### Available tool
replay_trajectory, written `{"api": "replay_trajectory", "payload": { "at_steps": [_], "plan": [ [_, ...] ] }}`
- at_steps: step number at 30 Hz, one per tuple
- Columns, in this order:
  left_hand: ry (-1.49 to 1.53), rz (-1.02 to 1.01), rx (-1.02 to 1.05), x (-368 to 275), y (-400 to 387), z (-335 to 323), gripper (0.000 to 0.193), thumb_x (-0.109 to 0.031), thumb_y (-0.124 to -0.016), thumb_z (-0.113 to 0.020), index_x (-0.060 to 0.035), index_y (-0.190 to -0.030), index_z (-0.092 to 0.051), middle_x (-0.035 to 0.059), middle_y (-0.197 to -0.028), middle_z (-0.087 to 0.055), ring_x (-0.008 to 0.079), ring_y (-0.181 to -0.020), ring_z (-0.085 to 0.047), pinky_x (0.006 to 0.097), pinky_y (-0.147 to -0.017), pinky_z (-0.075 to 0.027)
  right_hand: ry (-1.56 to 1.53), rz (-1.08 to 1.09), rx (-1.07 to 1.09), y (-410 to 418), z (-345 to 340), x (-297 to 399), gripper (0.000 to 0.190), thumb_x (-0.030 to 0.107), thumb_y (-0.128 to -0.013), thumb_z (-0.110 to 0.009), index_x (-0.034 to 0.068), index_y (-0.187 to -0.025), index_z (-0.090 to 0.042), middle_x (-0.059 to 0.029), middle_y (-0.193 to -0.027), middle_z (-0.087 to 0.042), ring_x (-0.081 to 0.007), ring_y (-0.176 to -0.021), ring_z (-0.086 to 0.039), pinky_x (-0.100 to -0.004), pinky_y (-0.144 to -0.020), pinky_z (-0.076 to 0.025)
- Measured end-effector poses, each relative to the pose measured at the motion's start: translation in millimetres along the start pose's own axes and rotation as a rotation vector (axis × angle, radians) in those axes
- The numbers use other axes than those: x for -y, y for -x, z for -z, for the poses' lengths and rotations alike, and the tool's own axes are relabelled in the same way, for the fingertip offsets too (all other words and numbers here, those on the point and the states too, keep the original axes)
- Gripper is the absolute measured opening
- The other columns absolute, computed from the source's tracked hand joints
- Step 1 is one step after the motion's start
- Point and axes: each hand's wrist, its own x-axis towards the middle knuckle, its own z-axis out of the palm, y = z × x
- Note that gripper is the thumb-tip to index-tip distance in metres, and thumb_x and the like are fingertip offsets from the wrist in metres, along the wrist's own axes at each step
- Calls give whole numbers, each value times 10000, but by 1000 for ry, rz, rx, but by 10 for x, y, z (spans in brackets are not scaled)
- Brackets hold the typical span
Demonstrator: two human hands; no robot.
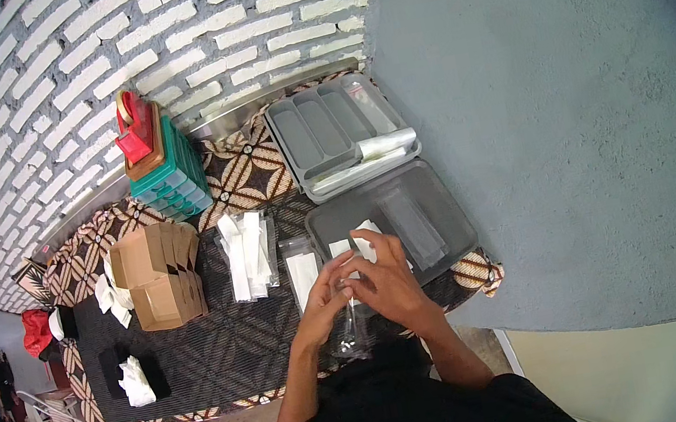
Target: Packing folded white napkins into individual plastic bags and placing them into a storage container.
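Observation:
My left hand (pixel 323 299) and my right hand (pixel 391 282) meet at the table's front edge, pinching a clear plastic sleeve (pixel 351 336) between their fingers. The sleeve hangs down towards my black shirt, and my fingers partly hide its upper part. Just beyond them, white paper slips (pixel 340 248) lie over the near edge of a dark grey tray (pixel 351 209). A long clear plastic packet (pixel 413 225) rests in that tray, to the right. Left of my left hand lies a clear sleeve with a white slip inside (pixel 303 276).
Beyond the dark tray stands a grey compartment organizer (pixel 316 125) holding white packets. A pile of white slips in sleeves (pixel 249 255), stacked cardboard boxes (pixel 153 277), teal drawers (pixel 173 177) and a tissue holder (pixel 136 382) occupy the table. Walls bound the back and right.

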Motion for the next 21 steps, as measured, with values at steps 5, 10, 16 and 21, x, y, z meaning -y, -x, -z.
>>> {"api": "replay_trajectory", "payload": {
  "at_steps": [5, 10, 16, 21],
  "plan": [
    [-19, -17, 32, -27, 26, 15, 703, 94, -868, -578, -82, -1475, -272, 106, -1255, -506, 155, -1010, -588, 299, -825, -511, -265, 35, 116, 9, 64, -196, 134, 138, -854, -683, 64, -945, -618, -98, -1238, -549, -272, -1085, -539, -376, -908, -441],
    [-509, -308, -154, -31, 85, -51, 666, 82, -850, -622, -89, -1424, -328, 122, -1212, -475, 174, -1007, -597, 305, -820, -512, -434, -156, 196, -35, 239, -115, 147, 140, -877, -663, 15, -943, -625, -90, -999, -635, -197, -843, -610, -325, -743, -472],
    [-1182, -560, -193, -262, 123, -297, 299, 63, -811, -652, -51, -1087, -636, 165, -1181, -490, 275, -938, -620, 363, -782, -502, -454, -221, 177, -18, 262, -81, 145, 127, -907, -618, -10, -931, -660, -88, -893, -646, -160, -745, -603, -289, -651, -465],
    [-1120, -419, -207, -340, 121, -277, 213, 19, -835, -640, -50, -1036, -654, 131, -1073, -576, 283, -948, -604, 366, -783, -497, -486, -202, 229, -44, 339, -16, 156, 128, -931, -586, -1, -955, -670, -74, -911, -655, -126, -759, -599, -271, -644, -469]
  ]
}}
